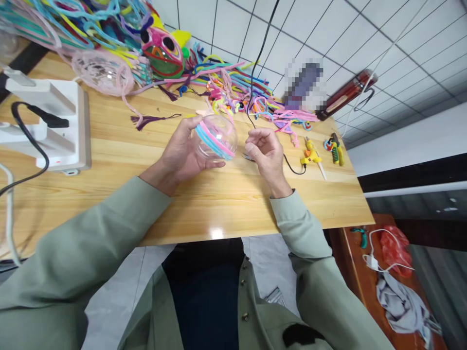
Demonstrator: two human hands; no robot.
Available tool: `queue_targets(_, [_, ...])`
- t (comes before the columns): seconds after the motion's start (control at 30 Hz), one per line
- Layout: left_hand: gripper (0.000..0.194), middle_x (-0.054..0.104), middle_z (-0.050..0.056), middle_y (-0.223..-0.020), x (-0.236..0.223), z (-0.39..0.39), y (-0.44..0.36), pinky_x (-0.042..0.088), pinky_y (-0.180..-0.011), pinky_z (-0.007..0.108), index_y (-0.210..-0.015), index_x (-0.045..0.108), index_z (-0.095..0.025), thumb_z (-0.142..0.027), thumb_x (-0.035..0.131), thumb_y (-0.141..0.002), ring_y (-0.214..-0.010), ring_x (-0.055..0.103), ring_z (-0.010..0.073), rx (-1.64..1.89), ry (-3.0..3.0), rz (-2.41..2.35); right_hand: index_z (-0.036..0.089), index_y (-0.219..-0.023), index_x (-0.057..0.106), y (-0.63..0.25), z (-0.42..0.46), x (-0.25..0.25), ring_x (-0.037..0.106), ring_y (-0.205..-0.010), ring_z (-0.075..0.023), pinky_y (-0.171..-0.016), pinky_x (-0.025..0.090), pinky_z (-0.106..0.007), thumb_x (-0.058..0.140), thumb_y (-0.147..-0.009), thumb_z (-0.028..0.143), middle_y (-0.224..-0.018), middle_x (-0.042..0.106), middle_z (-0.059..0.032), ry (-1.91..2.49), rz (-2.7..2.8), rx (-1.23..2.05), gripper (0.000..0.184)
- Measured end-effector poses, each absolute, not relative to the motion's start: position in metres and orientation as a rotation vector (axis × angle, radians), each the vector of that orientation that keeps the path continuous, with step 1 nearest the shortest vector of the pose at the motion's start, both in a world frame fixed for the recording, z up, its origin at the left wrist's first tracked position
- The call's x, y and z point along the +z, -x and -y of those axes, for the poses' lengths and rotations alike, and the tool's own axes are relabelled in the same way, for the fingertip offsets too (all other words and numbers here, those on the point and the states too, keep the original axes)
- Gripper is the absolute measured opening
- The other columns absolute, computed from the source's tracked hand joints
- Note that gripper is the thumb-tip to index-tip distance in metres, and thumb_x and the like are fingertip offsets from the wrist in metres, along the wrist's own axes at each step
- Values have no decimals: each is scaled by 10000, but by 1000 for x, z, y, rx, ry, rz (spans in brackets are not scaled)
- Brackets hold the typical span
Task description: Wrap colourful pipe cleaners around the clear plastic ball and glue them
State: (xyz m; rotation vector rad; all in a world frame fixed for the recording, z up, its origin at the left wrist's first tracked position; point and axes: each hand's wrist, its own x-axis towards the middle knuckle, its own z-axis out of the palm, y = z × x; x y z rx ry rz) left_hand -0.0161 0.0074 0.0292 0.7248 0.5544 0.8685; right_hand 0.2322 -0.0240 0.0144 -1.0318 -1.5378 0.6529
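A: What do we enter for our left hand?

B: Left hand (pixel 180 153): grasping one clear plastic ball (pixel 226 130), thumb at the upper rear, fingers beneath. Around the ball's middle run pink and light-blue chenille bands (pixel 214 141). Location: above the middle of the wooden table (pixel 226 204).

A: And our right hand?

B: Right hand (pixel 268 153): just beside the ball, apart from it, fingers curled towards the thumb. Whether it pinches anything, we cannot tell. A metallic item (pixel 248 157) shows by its fingers, too covered for us to name.

A: What do we list to the right?

B: One yellow glue gun (pixel 311 154), white stick protruding; our right hand stands between it and the ball. Its black cord (pixel 251 82) crosses the stems at the back and passes behind that hand. Beyond: pliers (pixel 338 150) with green-and-yellow handles, and a dark red bottle (pixel 346 95) near the tiled wall (pixel 321 29).

A: Back and left?

B: Heaped chenille stems (pixel 233 80), many colours; one decorated ball (pixel 164 56) with pink-ringed black eyes; one pink-trimmed clear ball (pixel 104 73); one purple tassel (pixel 155 120), lying loose. At the left end, a white power strip (pixel 82 126) with plugs fitted.

A: Side surface, lower right?

B: One red plastic bag (pixel 396 250), one white cable (pixel 371 262), one grey cloth (pixel 404 304), crumpled.
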Motion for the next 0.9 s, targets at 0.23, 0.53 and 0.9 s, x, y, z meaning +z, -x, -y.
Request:
queue_targets(0.23, [430,854,39,-1047,30,-7,14,672,-736,383,-1227,753,-294,-652,667,-1005,-995,828,293,923,-770,-518,255,-891,710,-209,38,24,624,-701,-138,-674,533,-317,932,-868,772,-804,725,24,1138,1508,844,564])
queue_targets(0.53, [447,850,52,-1137,27,-9,11,641,-843,455,-1215,760,-320,-677,767,-947,-1172,801,356,973,-919,-549,260,-978,664,-207,41,27,667,-720,-143,-713,543,-306,906,-873,810,-779,736,40,1167,1468,1095,610])
queue_targets(0.9, [446,838,73,-1166,24,-5,5,643,-836,449,-1170,782,-310,-656,842,-895,-1195,776,378,1043,-968,-575,291,-921,561,-204,49,34,548,-707,-155,-698,477,-340,857,-825,922,-762,563,66,1271,1581,935,703])
